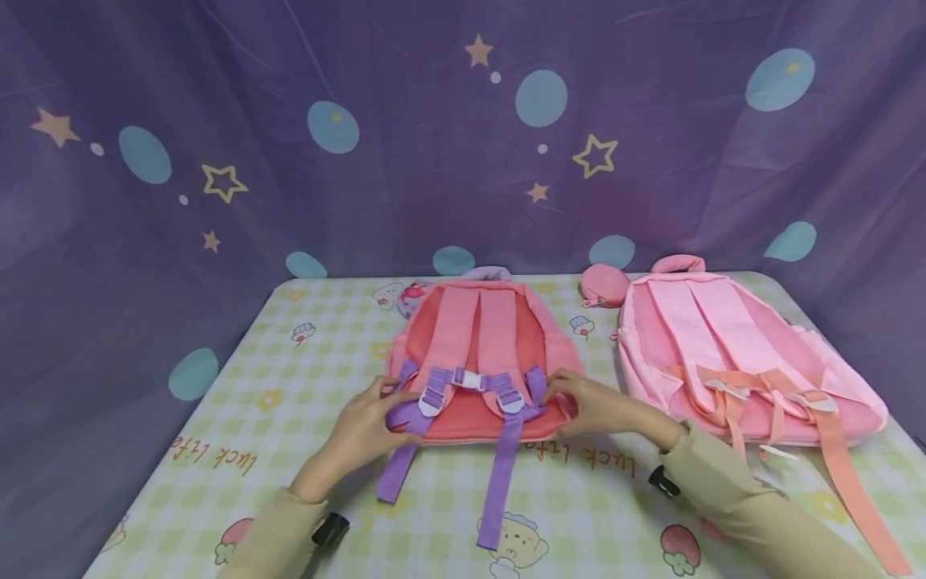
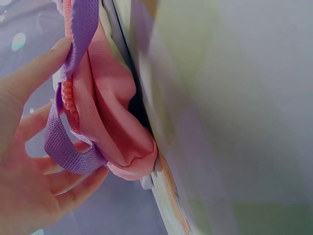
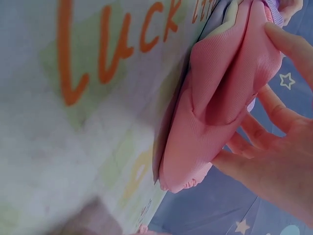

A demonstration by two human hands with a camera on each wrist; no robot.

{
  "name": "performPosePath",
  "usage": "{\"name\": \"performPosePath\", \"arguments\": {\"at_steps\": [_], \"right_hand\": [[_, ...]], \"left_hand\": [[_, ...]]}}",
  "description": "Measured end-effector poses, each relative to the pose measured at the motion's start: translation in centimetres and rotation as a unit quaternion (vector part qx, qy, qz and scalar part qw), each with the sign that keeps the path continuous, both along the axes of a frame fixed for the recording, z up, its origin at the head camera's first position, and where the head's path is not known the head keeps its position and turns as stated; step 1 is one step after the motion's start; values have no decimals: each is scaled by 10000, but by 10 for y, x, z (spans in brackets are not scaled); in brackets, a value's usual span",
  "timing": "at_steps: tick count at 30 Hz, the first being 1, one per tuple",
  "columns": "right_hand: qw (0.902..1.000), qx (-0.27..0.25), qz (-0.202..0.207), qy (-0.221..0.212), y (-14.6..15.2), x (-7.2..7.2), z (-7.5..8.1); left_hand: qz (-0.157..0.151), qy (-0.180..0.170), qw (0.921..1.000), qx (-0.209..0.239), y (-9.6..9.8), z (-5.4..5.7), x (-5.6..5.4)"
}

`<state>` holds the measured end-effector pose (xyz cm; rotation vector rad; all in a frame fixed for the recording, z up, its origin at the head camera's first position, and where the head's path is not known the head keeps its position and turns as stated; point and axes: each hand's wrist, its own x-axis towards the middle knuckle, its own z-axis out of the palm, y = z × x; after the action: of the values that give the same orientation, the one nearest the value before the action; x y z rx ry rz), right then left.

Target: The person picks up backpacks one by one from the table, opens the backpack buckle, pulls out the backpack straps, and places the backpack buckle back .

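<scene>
A coral-pink backpack [image 1: 477, 338] lies on the table, its straps facing up and its bottom edge toward me. A small white buckle [image 1: 469, 379] joins its purple webbing. My left hand [image 1: 365, 426] rests at the bottom left corner; in the left wrist view its thumb touches a purple strap [image 2: 83, 34], and its spread fingers lie beside a hanging loop of webbing. At the bottom right corner is my right hand [image 1: 600, 404]. The right wrist view shows its thumb on the bag's edge and its lightly bent fingers against the pink side fabric [image 3: 215, 93].
To the right lies a light pink backpack [image 1: 745, 346] with orange straps, one reaching over the front of the table. A round pink pouch [image 1: 604, 285] sits between the bags. Behind the checked tablecloth [image 1: 304, 378] hangs a purple curtain [image 1: 405, 201].
</scene>
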<state>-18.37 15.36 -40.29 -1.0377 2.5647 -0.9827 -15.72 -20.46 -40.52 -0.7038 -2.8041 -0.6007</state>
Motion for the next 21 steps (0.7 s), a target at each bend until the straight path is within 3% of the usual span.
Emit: {"name": "performPosePath", "arguments": {"at_steps": [8, 21], "right_hand": [[9999, -67, -125, -32, 15, 3, -3], [9997, -83, -227, 60, 34, 11, -1]], "left_hand": [[31, -78, 9996, -279, 12, 1, -1], [-387, 39, 9989, -272, 29, 1, -1]]}}
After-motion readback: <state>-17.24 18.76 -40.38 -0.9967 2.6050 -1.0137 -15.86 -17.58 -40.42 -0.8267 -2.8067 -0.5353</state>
